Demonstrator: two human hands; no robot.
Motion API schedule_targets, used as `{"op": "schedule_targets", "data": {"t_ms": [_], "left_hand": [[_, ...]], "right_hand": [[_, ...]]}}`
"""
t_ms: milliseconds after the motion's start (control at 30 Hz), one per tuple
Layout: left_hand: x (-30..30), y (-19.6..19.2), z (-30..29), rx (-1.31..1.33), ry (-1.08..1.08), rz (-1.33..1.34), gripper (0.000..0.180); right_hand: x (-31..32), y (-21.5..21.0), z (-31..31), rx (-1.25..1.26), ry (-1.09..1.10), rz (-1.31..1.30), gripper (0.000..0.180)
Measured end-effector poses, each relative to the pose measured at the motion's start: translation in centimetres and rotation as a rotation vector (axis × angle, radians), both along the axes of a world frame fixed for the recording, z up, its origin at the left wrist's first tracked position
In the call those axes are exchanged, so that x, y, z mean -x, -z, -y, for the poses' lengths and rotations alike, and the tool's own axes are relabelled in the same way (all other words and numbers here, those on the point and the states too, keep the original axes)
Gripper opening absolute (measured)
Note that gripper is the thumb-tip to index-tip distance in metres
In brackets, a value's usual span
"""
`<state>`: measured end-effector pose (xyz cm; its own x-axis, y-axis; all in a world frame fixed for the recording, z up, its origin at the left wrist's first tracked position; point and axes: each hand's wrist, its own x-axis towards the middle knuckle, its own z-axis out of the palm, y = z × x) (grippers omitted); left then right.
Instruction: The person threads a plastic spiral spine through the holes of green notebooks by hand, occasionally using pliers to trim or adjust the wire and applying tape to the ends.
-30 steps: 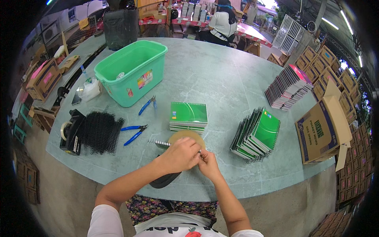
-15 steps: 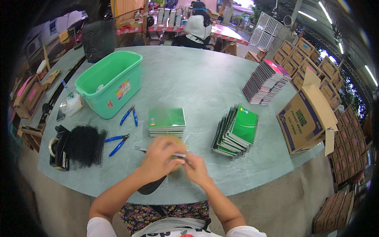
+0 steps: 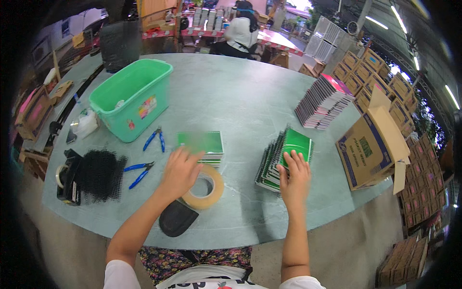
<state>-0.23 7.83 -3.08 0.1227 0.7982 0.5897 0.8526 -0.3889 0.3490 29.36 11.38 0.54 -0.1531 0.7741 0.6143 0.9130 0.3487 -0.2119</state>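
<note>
While left hand [image 3: 180,169] angles inward, right hand [image 3: 295,180] spreads over spiral notebooks [image 3: 297,141].

Open carton [image 3: 358,166], side panel: printed capital lettering — a bold dark green line beside two smaller dark lines. White shirt [image 3: 211,273], lower edge: large dark letters, inverted and partly cut off. Green tub [image 3: 129,98], side wall: multicoloured sticker — details too small to read.

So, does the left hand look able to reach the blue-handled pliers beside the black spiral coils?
Probably yes: nothing appears to stand between the left hand and the blue-handled pliers, which lie uncovered.
</note>
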Motion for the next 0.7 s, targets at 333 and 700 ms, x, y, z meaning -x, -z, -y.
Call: {"op": "schedule_targets", "data": {"t_ms": [333, 700], "left_hand": [[2.1, 3.9, -2.8, 0.012, -0.106, -0.319, 0.031], [-0.9, 0.4, 6.3, 0.731, 0.192, 0.561, 0.026]], "right_hand": [[2.2, -1.5, 3.4, -0.089, -0.195, -0.033, 0.040], [9.1, 4.5, 3.6, 0.713, -0.637, -1.221, 0.017]]}}
